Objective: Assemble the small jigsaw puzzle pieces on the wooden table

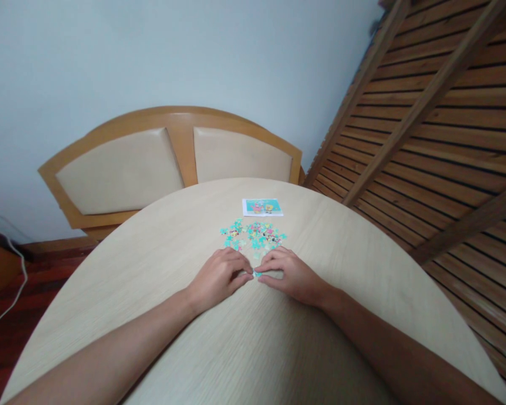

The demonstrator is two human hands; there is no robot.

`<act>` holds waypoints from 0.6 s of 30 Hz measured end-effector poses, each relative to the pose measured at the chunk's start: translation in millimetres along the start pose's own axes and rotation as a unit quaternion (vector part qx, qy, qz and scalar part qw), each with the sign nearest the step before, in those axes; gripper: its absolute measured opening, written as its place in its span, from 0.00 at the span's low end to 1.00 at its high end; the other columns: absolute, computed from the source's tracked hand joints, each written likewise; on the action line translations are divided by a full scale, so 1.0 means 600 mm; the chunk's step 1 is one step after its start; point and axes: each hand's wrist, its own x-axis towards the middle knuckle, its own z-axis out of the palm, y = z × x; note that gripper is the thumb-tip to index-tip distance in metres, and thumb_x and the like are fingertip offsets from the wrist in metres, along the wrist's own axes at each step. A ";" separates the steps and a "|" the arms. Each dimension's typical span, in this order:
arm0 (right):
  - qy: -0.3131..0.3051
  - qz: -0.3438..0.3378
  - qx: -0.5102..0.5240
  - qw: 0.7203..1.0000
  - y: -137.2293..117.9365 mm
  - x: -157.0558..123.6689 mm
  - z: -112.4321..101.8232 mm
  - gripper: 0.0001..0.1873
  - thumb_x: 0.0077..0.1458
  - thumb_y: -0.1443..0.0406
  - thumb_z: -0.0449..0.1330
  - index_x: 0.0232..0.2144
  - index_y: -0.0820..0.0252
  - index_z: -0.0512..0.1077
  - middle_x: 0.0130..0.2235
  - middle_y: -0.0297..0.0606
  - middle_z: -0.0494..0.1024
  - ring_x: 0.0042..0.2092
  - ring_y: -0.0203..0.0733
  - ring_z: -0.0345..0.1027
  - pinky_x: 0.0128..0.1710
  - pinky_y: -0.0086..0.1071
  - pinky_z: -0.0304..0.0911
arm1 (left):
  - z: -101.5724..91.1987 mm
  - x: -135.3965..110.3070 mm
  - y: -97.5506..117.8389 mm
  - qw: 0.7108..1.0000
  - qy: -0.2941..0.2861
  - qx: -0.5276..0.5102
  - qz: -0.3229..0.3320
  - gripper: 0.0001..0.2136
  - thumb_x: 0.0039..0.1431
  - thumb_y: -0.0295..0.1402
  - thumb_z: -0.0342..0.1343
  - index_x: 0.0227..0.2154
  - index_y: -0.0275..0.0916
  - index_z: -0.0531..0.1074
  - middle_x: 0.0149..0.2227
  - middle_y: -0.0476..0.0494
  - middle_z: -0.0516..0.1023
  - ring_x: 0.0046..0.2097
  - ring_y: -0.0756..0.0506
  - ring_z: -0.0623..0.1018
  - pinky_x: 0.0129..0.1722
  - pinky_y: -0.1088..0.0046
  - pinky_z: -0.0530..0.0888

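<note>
Both my hands meet near the middle of a round wooden table [172, 253]. Between the fingertips is a small teal jigsaw puzzle piece [258, 274], partly covered by the fingers; whether it is one piece or two joined I cannot make out. My left hand [223, 273] pinches at its left side, thumb and fingers closed together. From the other side my right hand [293, 273] grips it between thumb and fingertips. Just beyond the hands lies a loose spread of jigsaw puzzle pieces [259, 230], mostly teal with some yellow, pink and dark bits.
Behind the pieces lies a picture card [262, 207] showing a pink and a yellow cartoon figure on teal. A padded wooden headboard [181, 146] stands against the wall past the table. Wooden slats [425, 124] rise on the right, and a white cable [23, 270] hangs at left.
</note>
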 end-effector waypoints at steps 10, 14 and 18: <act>0.006 -0.007 -0.018 1.000 -0.002 -0.003 -0.002 0.13 0.57 0.64 0.67 0.46 0.52 0.80 0.42 0.37 0.79 0.46 0.45 0.71 0.50 0.41 0.63 | -0.036 -0.002 -0.020 0.998 0.030 0.043 -0.030 0.08 0.67 0.32 0.52 0.39 0.41 0.77 0.40 0.44 0.80 0.45 0.43 0.76 0.49 0.62 0.70; 0.010 -0.015 -0.028 0.999 -0.001 -0.003 -0.004 0.12 0.57 0.63 0.66 0.45 0.52 0.79 0.42 0.37 0.80 0.47 0.44 0.71 0.49 0.40 0.63 | -0.048 -0.006 -0.037 0.993 0.029 0.084 -0.078 0.07 0.62 0.31 0.56 0.41 0.41 0.76 0.42 0.42 0.79 0.46 0.41 0.76 0.48 0.61 0.72; 0.010 -0.020 -0.037 0.999 0.000 -0.003 -0.004 0.12 0.57 0.63 0.66 0.45 0.52 0.79 0.42 0.37 0.80 0.47 0.44 0.71 0.49 0.41 0.62 | -0.039 -0.008 -0.036 0.993 -0.004 0.094 -0.071 0.06 0.63 0.31 0.56 0.40 0.41 0.77 0.41 0.42 0.79 0.45 0.41 0.76 0.47 0.62 0.72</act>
